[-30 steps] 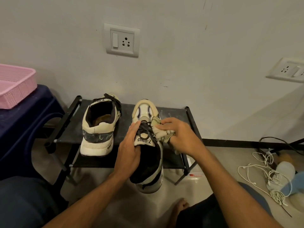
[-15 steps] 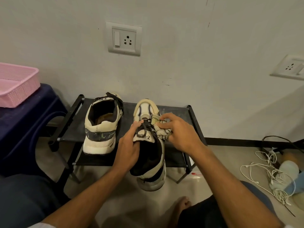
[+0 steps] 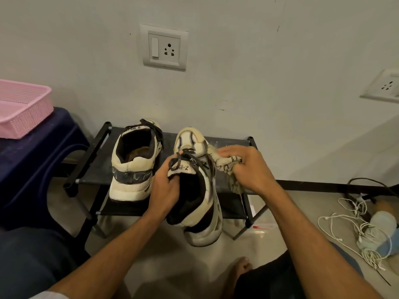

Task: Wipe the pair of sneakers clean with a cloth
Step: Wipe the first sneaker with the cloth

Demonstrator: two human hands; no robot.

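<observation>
One cream and black sneaker stands on the black shoe rack, heel towards me. The second sneaker is held up in front of the rack, toe pointing at the wall. My left hand grips it at the tongue and collar. My right hand grips a crumpled cream cloth with dark lines and presses it against the right side of the held sneaker, near the laces.
A pink basket sits on a dark blue stool at the left. Tangled white cables and a rolled blue cloth lie on the floor at the right. My bare foot is below the shoe.
My right hand with the cloth has slid a little to the right along the shoe's side. The held sneaker has tilted slightly, and my view has shifted.
</observation>
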